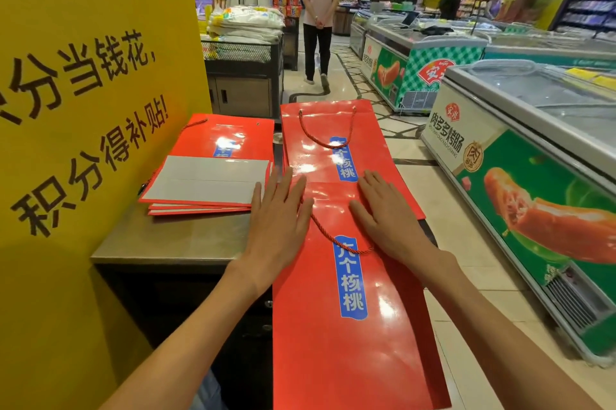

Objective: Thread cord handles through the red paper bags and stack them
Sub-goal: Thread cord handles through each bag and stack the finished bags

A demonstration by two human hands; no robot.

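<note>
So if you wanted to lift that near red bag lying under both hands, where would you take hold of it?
Probably by the cord handle, which loops loose across the near red bag between the left hand and right hand. Hook it from above. The bag lies flat and glossy, so its face gives nothing to pinch; its near end, overhanging the counter, is another option.

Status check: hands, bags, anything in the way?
Left hand and right hand open, flat on near red bag. Its cord handle threaded. Nothing in the way.
</note>
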